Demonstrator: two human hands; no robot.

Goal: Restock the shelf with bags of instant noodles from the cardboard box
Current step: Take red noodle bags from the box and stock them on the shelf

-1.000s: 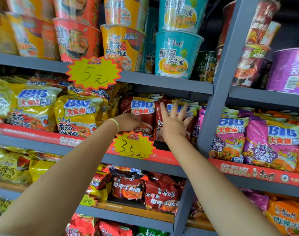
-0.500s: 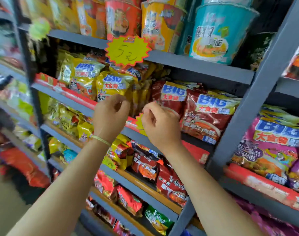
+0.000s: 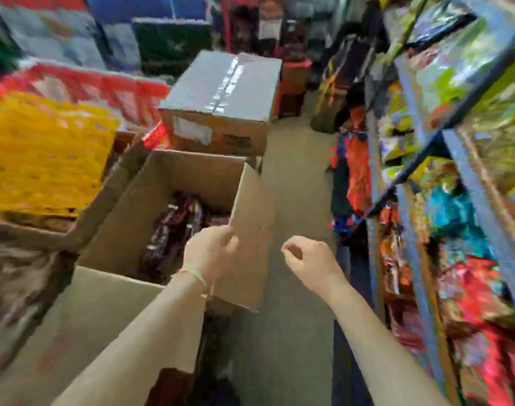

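An open cardboard box (image 3: 174, 174) stands on the floor at lower left, with dark red noodle bags (image 3: 174, 232) inside it. My left hand (image 3: 211, 253), with a green band on the wrist, is at the near edge of the box's upright right flap (image 3: 253, 218). Its fingers are curled, and the blur hides whether they pinch the flap. My right hand (image 3: 312, 263) hovers over the floor to the right of the flap, loosely curled and holding nothing. The shelf (image 3: 420, 159) of noodle bags runs along the right, heavily blurred.
A taped, sealed carton (image 3: 221, 92) sits just behind the open box. Yellow packs (image 3: 45, 150) fill another carton at the left. A narrow strip of grey floor (image 3: 294, 177) runs between the boxes and the shelf, with more stacked goods at the far end.
My view has swung left and down, from the shelf front to the boxes on the floor. Both hands have come off the shelved bags and dropped to the open box.
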